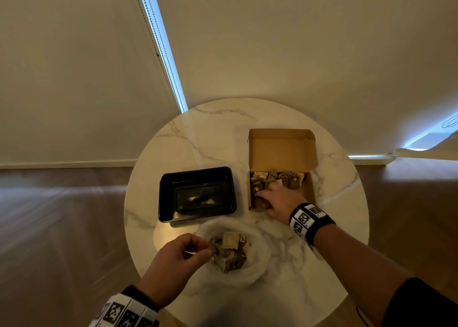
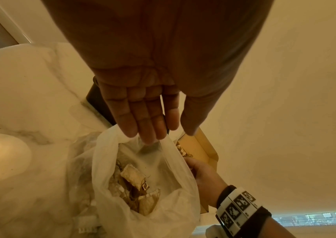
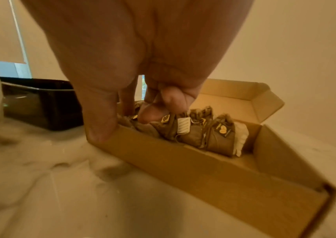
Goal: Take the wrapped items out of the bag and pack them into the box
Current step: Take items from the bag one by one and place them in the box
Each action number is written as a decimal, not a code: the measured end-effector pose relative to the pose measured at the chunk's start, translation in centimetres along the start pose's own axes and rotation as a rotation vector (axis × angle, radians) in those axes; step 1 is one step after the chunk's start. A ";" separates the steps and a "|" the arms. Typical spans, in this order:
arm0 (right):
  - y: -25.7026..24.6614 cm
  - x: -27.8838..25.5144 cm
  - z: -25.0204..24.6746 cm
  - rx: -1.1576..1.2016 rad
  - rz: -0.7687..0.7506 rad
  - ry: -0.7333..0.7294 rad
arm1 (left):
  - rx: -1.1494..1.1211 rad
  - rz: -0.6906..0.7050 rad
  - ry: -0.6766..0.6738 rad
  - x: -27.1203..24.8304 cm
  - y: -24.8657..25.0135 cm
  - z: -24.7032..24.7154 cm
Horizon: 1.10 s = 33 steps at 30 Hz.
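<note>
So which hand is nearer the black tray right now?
Left, narrowly. The left hand pinches the plastic bag rim just in front of the black tray; the right hand is inside the cardboard box, beside the tray.

In the head view, the right hand (image 1: 280, 200) covers the near left part of the box (image 1: 311, 190), so the wrapped items (image 1: 272, 178) under it are hidden. The right wrist view shows its fingers down among them, but whether they grip one cannot be told. The left hand (image 1: 177, 257) hides the near rim of the bag (image 1: 257, 267); whether its fingertips pinch the plastic or a wrapped piece is unclear. Labels on the items are too small to read. The counter (image 1: 223, 128) is cut off by the lower picture edge. The black tray (image 1: 197, 194) has its near corner behind the bag.
</note>
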State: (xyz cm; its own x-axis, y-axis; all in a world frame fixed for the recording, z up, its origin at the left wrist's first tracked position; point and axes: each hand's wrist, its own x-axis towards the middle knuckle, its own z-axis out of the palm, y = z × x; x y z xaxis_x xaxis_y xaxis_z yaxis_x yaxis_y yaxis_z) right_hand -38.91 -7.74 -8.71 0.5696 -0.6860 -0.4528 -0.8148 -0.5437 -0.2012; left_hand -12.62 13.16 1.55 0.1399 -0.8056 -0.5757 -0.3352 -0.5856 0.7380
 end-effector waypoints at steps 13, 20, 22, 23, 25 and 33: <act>-1.9 1.0 -2.1 0.075 0.090 -0.177 | -0.045 -0.046 0.032 -0.3 -1.2 -1.0; -2.3 1.3 -3.1 0.055 0.102 -0.223 | -0.067 -0.046 0.031 -0.3 -1.5 -0.6; -2.0 1.5 -3.5 0.061 0.089 -0.150 | -0.078 -0.051 0.030 -0.4 -1.6 -0.6; -1.9 1.7 -3.5 0.055 0.083 -0.129 | -0.080 -0.054 0.030 -0.4 -1.7 -0.7; -2.2 2.4 -3.3 0.001 0.059 -0.135 | -0.081 -0.061 0.032 -0.4 -1.7 -0.6; -3.7 4.0 -0.9 -0.167 0.068 -0.141 | -0.075 -0.052 0.031 -0.6 -1.7 -0.6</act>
State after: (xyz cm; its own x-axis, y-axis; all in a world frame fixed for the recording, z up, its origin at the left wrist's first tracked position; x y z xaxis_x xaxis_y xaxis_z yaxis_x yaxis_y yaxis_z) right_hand -33.56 -8.94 -8.99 0.4832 -0.6558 -0.5801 -0.8150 -0.5789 -0.0245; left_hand -11.58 14.57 0.80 0.1844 -0.7758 -0.6035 -0.2559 -0.6307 0.7326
